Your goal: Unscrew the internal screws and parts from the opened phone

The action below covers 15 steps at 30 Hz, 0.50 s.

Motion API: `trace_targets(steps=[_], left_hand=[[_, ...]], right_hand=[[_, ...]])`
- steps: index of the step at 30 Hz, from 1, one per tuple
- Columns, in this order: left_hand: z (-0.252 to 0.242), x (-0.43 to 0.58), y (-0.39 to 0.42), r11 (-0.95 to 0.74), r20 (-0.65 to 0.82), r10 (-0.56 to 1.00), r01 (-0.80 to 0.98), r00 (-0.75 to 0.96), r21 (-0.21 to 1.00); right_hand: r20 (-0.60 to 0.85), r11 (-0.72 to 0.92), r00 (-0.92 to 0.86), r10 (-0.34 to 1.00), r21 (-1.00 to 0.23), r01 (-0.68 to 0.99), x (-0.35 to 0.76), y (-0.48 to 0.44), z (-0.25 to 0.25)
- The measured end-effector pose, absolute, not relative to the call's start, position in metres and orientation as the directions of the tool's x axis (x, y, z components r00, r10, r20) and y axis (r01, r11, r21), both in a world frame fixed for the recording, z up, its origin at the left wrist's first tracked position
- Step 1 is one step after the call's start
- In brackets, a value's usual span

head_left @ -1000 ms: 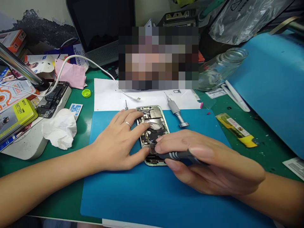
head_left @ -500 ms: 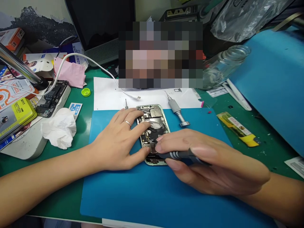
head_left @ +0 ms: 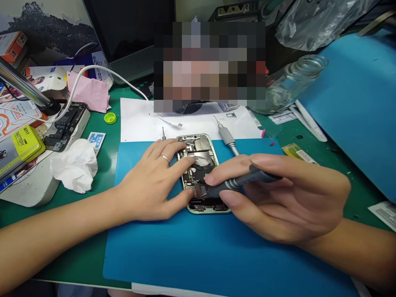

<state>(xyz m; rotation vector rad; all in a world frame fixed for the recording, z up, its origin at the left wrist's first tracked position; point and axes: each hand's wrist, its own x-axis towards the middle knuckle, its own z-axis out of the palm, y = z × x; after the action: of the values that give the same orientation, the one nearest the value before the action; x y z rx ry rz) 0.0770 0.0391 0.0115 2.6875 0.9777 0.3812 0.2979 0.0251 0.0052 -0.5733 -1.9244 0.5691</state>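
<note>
An opened smartphone (head_left: 202, 162) lies on the blue mat (head_left: 173, 255), its inner parts exposed. My left hand (head_left: 156, 179) rests across its left side, fingers spread and fingertips touching the frame and the insides. Between the fingers and thumb of my right hand (head_left: 287, 198) is a dark grey screwdriver (head_left: 232, 184) with a ringed grip. It slants down to the left over the phone's lower part; I cannot make out its tip clearly. Another, silver-grey screwdriver (head_left: 227, 137) lies beyond my right hand, partly covered by it. A thin metal driver tip (head_left: 163, 134) shows behind my left fingers.
At the left are a crumpled tissue (head_left: 76, 165), another opened phone (head_left: 66, 126), a battery box (head_left: 21, 150) and a green cap (head_left: 110, 118). A white cable (head_left: 123, 78) runs to the white paper (head_left: 136, 123). A glass jar (head_left: 291, 84) lies tilted at back right.
My right hand has shifted slightly up and turned, so the screwdriver shows more of its handle and now covers the silver-grey screwdriver's end. My left hand stays on the phone.
</note>
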Motion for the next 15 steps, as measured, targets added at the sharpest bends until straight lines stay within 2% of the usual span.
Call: trace_targets(steps=[5, 15], left_hand=[[0.0118, 0.0769, 0.0388, -0.741, 0.153, 0.655, 0.590, 0.740, 0.322], [0.0118, 0.0757, 0.0388, -0.740, 0.159, 0.652, 0.576, 0.742, 0.346]], right_hand=[[0.714, 0.800, -0.397, 0.576, -0.593, 0.094, 0.2969, 0.0265, 0.0049], [0.712, 0.808, -0.417, 0.565, -0.579, 0.107, 0.2949, 0.0260, 0.0029]])
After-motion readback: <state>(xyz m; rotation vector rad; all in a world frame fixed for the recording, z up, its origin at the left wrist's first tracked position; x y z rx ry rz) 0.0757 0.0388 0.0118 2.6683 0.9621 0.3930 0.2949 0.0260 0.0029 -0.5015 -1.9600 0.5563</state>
